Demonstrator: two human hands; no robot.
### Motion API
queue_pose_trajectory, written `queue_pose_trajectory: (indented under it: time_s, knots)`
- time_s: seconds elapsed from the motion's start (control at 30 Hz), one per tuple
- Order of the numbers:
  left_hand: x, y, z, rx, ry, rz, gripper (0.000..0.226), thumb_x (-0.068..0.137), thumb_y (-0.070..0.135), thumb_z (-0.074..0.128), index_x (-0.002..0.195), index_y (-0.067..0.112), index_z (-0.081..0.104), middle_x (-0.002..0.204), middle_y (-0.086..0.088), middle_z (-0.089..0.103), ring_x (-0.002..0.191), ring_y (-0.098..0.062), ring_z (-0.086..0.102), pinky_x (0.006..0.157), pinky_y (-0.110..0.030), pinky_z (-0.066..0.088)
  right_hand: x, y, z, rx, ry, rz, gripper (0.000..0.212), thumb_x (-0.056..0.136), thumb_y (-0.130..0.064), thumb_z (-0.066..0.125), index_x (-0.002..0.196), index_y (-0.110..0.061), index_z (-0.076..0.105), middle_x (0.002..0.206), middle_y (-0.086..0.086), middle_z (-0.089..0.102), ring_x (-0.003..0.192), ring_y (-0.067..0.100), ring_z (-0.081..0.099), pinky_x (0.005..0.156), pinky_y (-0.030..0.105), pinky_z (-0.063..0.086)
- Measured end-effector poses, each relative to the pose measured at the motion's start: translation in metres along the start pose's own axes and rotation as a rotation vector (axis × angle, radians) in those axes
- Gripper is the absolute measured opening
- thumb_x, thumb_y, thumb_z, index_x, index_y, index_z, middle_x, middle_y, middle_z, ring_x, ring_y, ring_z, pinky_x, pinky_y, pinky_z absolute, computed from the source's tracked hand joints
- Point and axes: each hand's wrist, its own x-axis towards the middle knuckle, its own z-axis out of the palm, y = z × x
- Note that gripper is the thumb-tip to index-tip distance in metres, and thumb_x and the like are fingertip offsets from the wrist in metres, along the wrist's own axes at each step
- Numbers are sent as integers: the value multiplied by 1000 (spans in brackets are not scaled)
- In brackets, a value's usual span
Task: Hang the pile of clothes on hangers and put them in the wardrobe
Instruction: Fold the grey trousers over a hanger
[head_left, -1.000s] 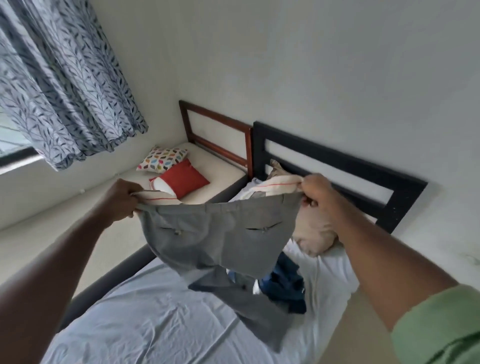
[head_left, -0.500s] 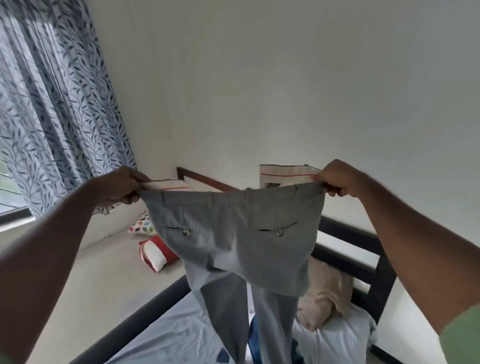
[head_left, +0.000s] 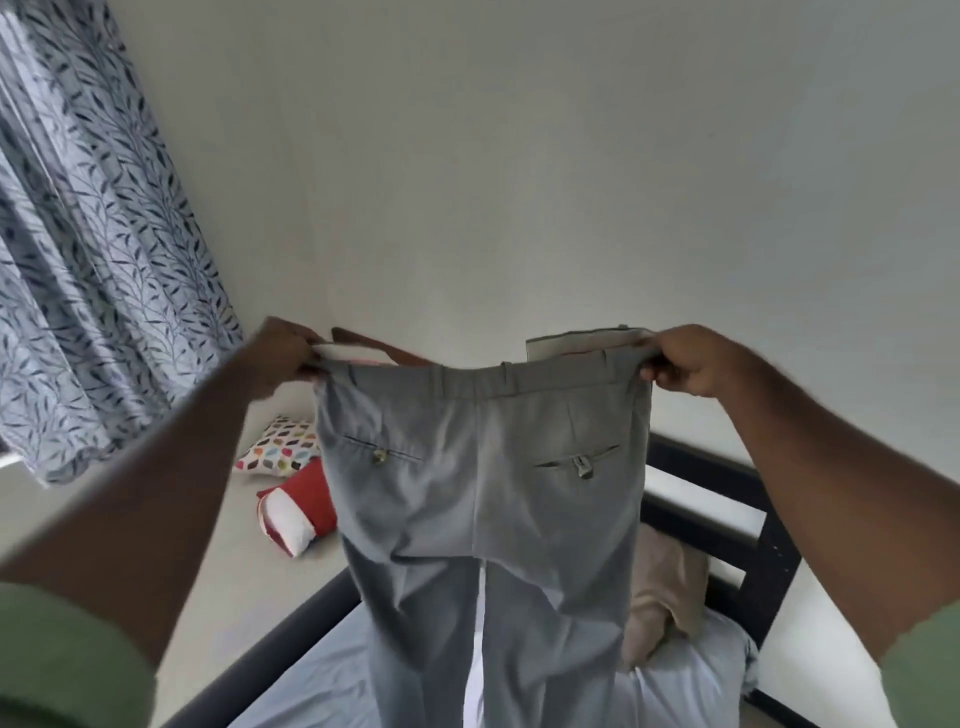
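While both arms were raised, the left hand (head_left: 280, 353) pinched the left end of the waistband of the grey trousers (head_left: 483, 493) and the right hand (head_left: 688, 364) gripped the right end, fingers curled round the cloth. Held taut between them, the trousers hung upright with the two back pockets facing the camera, legs dropping out of view over the near bed (head_left: 322, 675). A tan pillow (head_left: 665, 597) lay to the right by the black headboard (head_left: 748, 530). On the far bed lay a red cushion (head_left: 306, 499) and a patterned cushion (head_left: 280, 447), below the leaf-print curtain (head_left: 88, 270) at left.
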Motion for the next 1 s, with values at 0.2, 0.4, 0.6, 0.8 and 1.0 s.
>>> queue_pose_trajectory:
  time_s: [0.2,0.4,0.6,0.8,1.0]
  knots:
    - [58,43,83,-130,175,182,50,81,-25,39,115,-4,69,101,-20,69,68,-18,66,47,-9,50,68,-18,-15,391,98,-226,11,93,10,62,104,7,63,104,20,66,84,24,66,56,27,61]
    - [93,103,99,-195,290,402,63,63,-9,39,113,6,75,109,-16,73,103,-31,70,95,-44,57,77,-78,-59,523,272,-374,12,86,7,65,95,0,69,99,15,69,78,22,68,54,27,58]
    - [60,55,92,-38,203,375,59,71,-12,39,116,3,74,112,-20,72,103,-36,68,75,-19,58,20,-42,-54,259,365,-325,24,71,-1,69,92,10,71,88,24,71,68,31,69,57,37,61]
    - [-29,-109,59,304,55,344,56,74,-16,47,113,9,77,107,-19,74,101,-37,70,90,-39,55,-80,86,23,-19,392,-112,8,75,-5,65,70,2,66,70,21,70,64,36,70,68,56,62]
    - [-153,-314,5,491,-121,143,38,81,-16,59,110,1,76,115,-21,71,113,-34,66,94,-27,41,-190,281,136,-146,174,124,28,91,-19,76,78,2,61,65,20,63,37,16,59,38,26,51]
